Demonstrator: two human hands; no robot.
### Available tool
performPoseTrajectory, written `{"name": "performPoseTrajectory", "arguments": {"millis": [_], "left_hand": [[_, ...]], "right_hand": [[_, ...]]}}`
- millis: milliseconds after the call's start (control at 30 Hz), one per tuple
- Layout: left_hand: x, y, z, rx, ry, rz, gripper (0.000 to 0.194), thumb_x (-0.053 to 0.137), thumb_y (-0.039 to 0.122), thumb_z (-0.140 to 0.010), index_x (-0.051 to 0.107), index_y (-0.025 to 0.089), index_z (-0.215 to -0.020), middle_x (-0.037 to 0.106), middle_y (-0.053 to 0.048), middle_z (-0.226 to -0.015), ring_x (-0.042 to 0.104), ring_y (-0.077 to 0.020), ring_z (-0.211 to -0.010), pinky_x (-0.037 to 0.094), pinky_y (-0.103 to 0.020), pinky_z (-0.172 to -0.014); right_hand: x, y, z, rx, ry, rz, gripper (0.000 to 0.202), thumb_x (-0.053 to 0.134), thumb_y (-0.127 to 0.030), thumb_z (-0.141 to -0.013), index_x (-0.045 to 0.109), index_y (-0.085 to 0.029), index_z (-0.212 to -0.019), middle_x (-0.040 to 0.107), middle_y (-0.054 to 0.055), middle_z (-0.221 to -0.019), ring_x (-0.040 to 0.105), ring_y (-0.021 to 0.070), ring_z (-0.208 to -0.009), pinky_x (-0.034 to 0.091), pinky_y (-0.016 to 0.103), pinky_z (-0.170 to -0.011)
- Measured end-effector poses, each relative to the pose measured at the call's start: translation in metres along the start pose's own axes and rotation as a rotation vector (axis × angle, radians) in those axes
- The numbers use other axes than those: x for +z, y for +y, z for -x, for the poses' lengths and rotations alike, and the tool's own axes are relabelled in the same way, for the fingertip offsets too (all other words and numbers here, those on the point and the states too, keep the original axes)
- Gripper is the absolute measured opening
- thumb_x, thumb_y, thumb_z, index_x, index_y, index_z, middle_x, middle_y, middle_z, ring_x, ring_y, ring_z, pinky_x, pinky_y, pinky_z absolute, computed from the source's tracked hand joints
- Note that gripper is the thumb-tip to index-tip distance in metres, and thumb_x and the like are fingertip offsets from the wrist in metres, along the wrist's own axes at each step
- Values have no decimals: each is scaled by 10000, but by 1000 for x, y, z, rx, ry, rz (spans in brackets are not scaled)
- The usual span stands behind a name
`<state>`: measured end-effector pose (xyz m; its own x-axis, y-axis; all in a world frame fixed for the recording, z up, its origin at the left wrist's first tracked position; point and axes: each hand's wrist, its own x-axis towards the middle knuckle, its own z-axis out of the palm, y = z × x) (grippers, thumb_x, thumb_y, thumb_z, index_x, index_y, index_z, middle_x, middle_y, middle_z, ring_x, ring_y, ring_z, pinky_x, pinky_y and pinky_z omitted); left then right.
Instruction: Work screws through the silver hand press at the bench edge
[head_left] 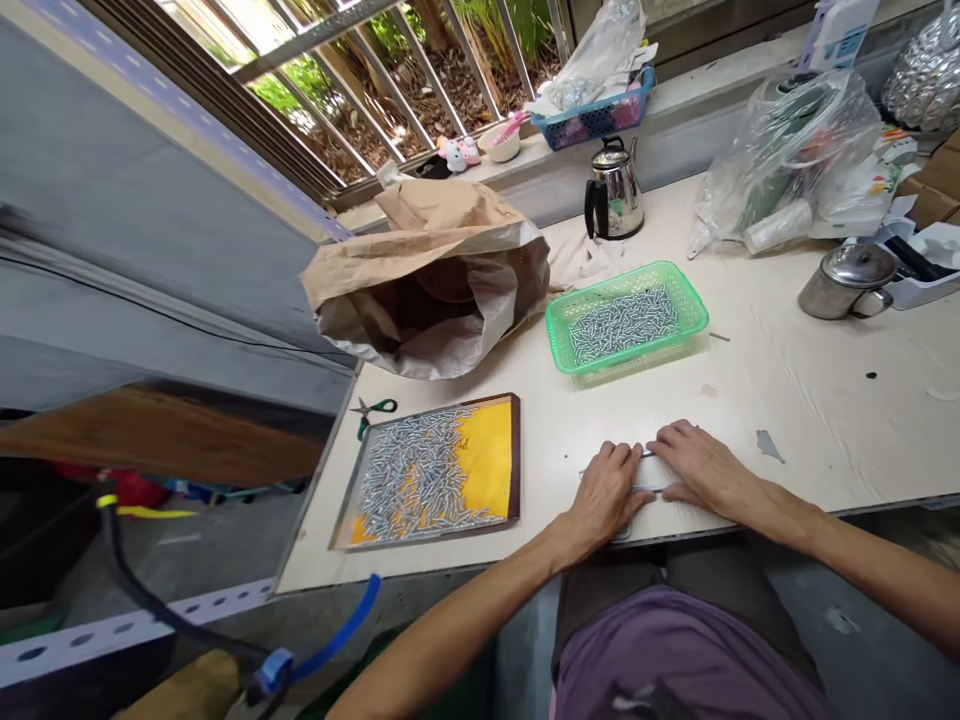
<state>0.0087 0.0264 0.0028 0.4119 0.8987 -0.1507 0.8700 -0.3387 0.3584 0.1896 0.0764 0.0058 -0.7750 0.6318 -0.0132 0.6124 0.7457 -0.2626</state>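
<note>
At the table's near edge, my left hand (609,488) and my right hand (703,466) face each other, palms down and fingers curled. Between them shows a small flat piece with thin dark edges (649,454); fingers press its far edge and thumbs its near one. Its exact kind is mostly hidden by my hands. Left of my hands lies a shallow tray (515,455) lined with yellow, with many small silvery metal pins (409,475) spread over it. Beyond my hands stands a green plastic basket (562,345) holding more such pins (626,322).
An open brown paper sack (427,250) slumps behind the tray. Green-handled scissors (373,410) lie at the table's left edge. Farther back are a steel kettle (615,190), a clear plastic bag (795,160) and a lidded steel mug (847,280). A blue basket (592,120) sits on the sill.
</note>
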Motion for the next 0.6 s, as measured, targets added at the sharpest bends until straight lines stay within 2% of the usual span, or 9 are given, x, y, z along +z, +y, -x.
{"name": "performPoseTrajectory", "arguments": {"millis": [100, 133, 300, 400, 467, 600], "left_hand": [[0, -1, -9, -31, 18, -44, 261, 553, 294, -889, 522, 170, -1117, 572, -74, -974, 512, -236, -934, 463, -372, -788], [0, -2, -12, -40, 28, -59, 194, 522, 284, -908, 545, 174, -1066, 573, -67, -940, 512, -229, -916, 460, -359, -767], [0, -8, -23, -48, 72, -80, 124, 506, 278, -922, 587, 189, -951, 575, -46, -858, 520, -205, -876, 458, -317, -725], [3, -11, -26, -49, 114, -92, 159, 527, 282, -911, 572, 187, -1031, 601, -48, -888, 546, -212, -889, 485, -332, -740], [9, -11, -25, -55, 186, -119, 258, 531, 292, -907, 532, 172, -1136, 622, -76, -993, 568, -226, -940, 504, -366, -788], [32, -4, -17, -50, 407, -177, 359, 495, 257, -915, 461, 117, -1244, 542, -172, -1288, 505, -295, -1207, 451, -475, -977]], "right_hand": [[0, 1, -8, -18, 22, 60, 89, 648, -164, -799, 609, -169, -879, 617, 56, -876, 537, 205, -831, 406, 320, -704], [1, 1, -10, -19, 37, 70, 38, 598, -134, -831, 604, -172, -834, 616, 48, -844, 537, 192, -804, 394, 312, -696], [8, 5, -16, 14, 110, 63, 182, 507, -112, -884, 558, -186, -726, 592, 27, -761, 520, 162, -734, 366, 285, -671], [8, 9, -18, 44, 135, 67, 111, 539, -146, -869, 565, -192, -771, 597, 41, -803, 524, 182, -773, 381, 296, -685], [6, 13, -20, 56, 133, 55, 47, 596, -191, -834, 585, -193, -880, 613, 63, -894, 534, 209, -842, 409, 312, -714], [2, 27, -21, 30, 91, 21, 538, 706, -379, -728, 527, -163, -1187, 590, 143, -1146, 525, 290, -1035, 436, 398, -836]]}}
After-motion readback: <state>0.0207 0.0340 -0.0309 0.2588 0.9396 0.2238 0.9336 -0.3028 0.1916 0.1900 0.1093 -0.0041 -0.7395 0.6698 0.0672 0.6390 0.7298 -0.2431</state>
